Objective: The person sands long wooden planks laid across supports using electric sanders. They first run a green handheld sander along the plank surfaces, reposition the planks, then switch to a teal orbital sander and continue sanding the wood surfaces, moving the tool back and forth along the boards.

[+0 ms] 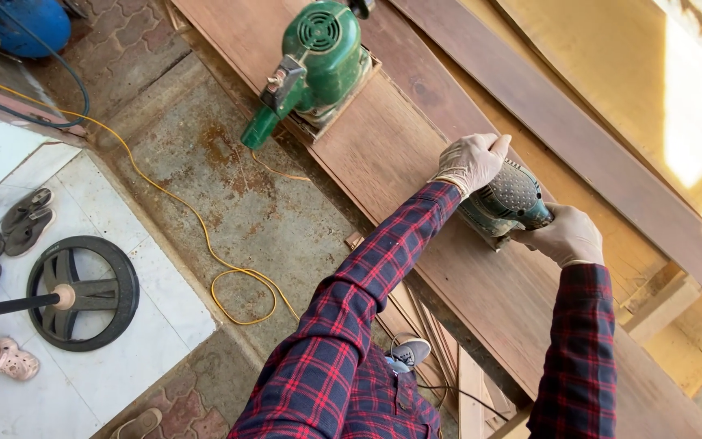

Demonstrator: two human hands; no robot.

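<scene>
The teal palm sander is seated flat on the long reddish board, near its middle. The left hand is closed over the top of the sander body; the right hand is clenched on its rear end. For an even finish, the pad should be kept flat, pressure light and balanced between both hands, and travel directed along the grain. The green power tool resting farther up the board should be given clearance.
</scene>
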